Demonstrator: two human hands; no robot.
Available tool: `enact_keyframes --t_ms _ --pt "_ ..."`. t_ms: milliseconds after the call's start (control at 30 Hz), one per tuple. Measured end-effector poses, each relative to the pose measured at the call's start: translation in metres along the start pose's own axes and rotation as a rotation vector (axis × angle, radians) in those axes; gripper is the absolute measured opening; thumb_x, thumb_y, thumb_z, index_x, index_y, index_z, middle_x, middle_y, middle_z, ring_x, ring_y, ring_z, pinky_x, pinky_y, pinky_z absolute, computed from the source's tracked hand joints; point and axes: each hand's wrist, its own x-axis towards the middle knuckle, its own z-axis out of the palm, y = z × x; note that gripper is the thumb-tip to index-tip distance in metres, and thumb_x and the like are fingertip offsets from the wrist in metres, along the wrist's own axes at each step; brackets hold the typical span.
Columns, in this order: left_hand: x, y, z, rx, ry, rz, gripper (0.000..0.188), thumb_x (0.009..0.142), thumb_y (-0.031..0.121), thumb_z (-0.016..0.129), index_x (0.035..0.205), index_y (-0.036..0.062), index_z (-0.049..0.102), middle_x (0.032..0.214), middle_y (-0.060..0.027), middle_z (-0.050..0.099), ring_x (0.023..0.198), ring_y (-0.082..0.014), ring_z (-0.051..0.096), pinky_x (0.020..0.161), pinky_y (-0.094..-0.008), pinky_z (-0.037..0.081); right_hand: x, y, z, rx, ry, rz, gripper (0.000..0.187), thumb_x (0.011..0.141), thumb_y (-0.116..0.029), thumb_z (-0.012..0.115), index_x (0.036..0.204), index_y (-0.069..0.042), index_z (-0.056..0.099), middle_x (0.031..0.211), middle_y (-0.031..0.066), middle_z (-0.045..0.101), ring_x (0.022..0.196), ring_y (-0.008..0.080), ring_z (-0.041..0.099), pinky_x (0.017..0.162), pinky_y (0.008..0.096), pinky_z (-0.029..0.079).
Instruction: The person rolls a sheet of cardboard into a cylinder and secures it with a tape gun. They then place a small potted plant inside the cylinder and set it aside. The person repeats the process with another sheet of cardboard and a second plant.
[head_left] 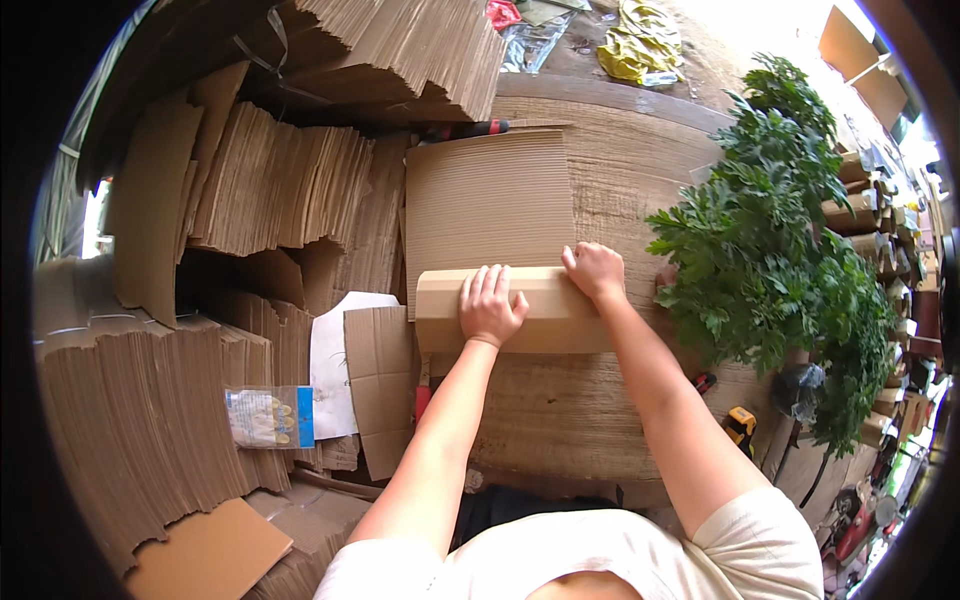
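A folded piece of cardboard (540,305), bent lengthwise into a long faceted shape, lies across the wooden table in front of me. My left hand (490,305) rests on top of it left of the middle, fingers stretched forward and thumb out to the side. At its right end my right hand (595,270) is closed, its curled fingers gripping the far edge. Behind the folded piece a flat corrugated sheet (488,190) lies on the table, its near part hidden under it.
Tall stacks of cardboard (130,420) crowd the left side. A bag of gloves (270,417) leans there. Leafy green branches (770,240) spread along the right. A yellow tape measure (740,425) lies at the right edge of the wooden table (560,420); a red-and-black handle (485,128) pokes out behind the sheet.
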Motion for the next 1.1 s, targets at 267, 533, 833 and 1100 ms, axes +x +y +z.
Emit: enact_keyframes --t_ms 267,533,833,1100 --pt "0.034 -0.007 0.005 -0.093 -0.102 -0.099 0.032 0.073 0.024 0.056 0.096 0.0048 0.065 0.103 -0.0098 0.064 0.102 -0.0261 0.056 0.091 -0.0391 0.041 0.036 0.000 0.000 0.017 -0.153 0.058 0.043 0.084 -0.044 0.046 0.081 -0.006 0.066 0.083 0.0150 0.065 0.081 0.0292 0.063 0.073 0.0398 0.050" --pt "-0.035 0.008 -0.009 -0.002 0.057 0.066 0.053 0.069 0.022 0.051 0.121 0.0104 0.051 0.125 -0.0088 0.049 0.118 -0.0268 0.044 0.101 -0.0457 0.031 -0.039 -0.002 -0.003 -0.119 0.086 0.009 0.050 0.082 -0.054 0.045 0.086 -0.009 0.066 0.092 0.0111 0.061 0.094 0.0252 0.055 0.090 0.0394 0.036" --pt "-0.196 0.041 -0.112 -0.276 -0.172 -0.025 0.051 0.066 0.016 0.062 0.117 0.0140 0.052 0.129 -0.0079 0.044 0.123 -0.0280 0.037 0.102 -0.0450 0.030 -0.240 -0.006 -0.029 -0.002 0.229 -0.214 0.056 0.077 -0.042 0.059 0.121 -0.009 0.048 0.129 0.0142 0.038 0.121 0.0303 0.032 0.102 0.0475 0.022" --pt "-0.356 -0.002 -0.187 -0.573 0.179 -1.108 0.031 0.078 0.013 0.057 0.109 0.0066 0.055 0.114 -0.0099 0.049 0.109 -0.0241 0.047 0.092 -0.0362 0.039 -0.343 0.041 -0.050 0.339 0.344 0.230 0.029 0.077 -0.034 0.062 0.088 -0.007 0.061 0.087 0.0111 0.058 0.089 0.0287 0.051 0.074 0.0370 0.039"
